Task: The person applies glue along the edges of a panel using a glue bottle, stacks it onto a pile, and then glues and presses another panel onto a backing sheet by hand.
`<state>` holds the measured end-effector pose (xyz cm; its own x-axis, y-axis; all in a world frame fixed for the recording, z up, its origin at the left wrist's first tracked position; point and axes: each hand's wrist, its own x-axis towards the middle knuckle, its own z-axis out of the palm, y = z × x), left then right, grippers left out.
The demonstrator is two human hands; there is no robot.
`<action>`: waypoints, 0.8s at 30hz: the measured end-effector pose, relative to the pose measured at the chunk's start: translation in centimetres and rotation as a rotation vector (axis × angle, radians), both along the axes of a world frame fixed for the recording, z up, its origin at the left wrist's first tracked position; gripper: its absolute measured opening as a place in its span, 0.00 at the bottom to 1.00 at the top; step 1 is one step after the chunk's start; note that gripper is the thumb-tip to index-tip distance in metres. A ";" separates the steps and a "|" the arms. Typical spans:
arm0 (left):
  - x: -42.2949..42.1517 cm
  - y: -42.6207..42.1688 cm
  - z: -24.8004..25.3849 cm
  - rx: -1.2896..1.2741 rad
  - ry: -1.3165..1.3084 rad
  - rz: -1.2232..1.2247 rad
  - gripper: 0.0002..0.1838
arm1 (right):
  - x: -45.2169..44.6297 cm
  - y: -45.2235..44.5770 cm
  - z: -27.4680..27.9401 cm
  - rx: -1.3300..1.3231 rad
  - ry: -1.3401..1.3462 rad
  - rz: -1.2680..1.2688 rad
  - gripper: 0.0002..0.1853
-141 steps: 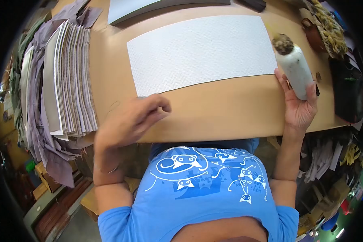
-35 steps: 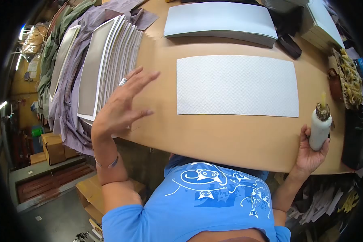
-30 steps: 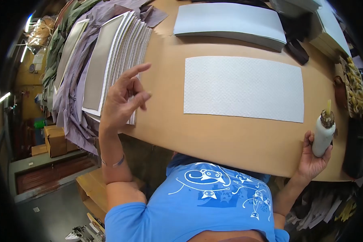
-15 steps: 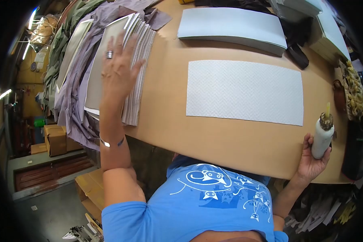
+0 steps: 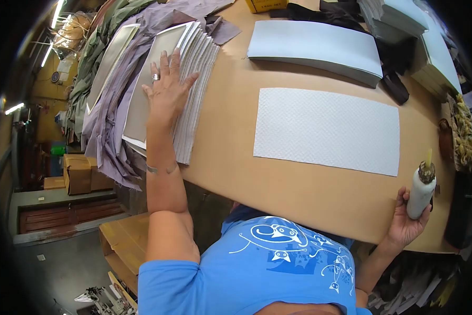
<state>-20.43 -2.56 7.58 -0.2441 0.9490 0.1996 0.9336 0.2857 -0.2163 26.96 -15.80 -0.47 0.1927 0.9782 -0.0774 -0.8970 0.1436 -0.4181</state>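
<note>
My left hand (image 5: 168, 92) lies with spread fingers on a fanned stack of grey-topped, white-edged sheets (image 5: 198, 100) at the table's left. In my right hand (image 5: 405, 223) is a white squeeze bottle (image 5: 422, 194) with a crusted brown neck and a yellowish nozzle pointing up; my fingers wrap round its body at the right front edge. Between my hands, a single white textured sheet (image 5: 326, 131) lies flat on the tan table (image 5: 225, 152). Behind it sits a thick stack of smooth white sheets (image 5: 316, 47).
Purple fabric (image 5: 102, 136) and green fabric (image 5: 81, 84) are heaped along the left side. Further white stacks (image 5: 436, 63) and black cloth (image 5: 396, 86) occupy the back right. A box with yellowish, crusty material (image 5: 463, 134) stands at the right edge. Cardboard boxes (image 5: 78, 173) are on the left.
The whole view has shifted, so the table's contents appear lower and slightly right. My left hand now rests flatter on the fanned stack. My right hand still holds the bottle.
</note>
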 end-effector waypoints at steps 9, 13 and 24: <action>8.9 -0.4 0.3 0.355 -0.861 -0.728 0.22 | -0.1 -0.1 0.0 -0.055 -0.043 -0.035 0.21; 10.6 2.4 -0.2 0.362 -0.828 -0.875 0.15 | -0.3 -0.1 0.1 -0.068 -0.046 -0.053 0.22; 17.2 9.9 -5.7 0.146 -0.294 -0.924 0.29 | -0.6 0.0 0.3 -0.086 -0.048 -0.067 0.23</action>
<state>-3.24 7.36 1.88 0.5241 0.7621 0.3801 0.8138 -0.5798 0.0404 26.39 -15.80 -0.17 0.2627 0.9533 -0.1493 -0.8654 0.1643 -0.4733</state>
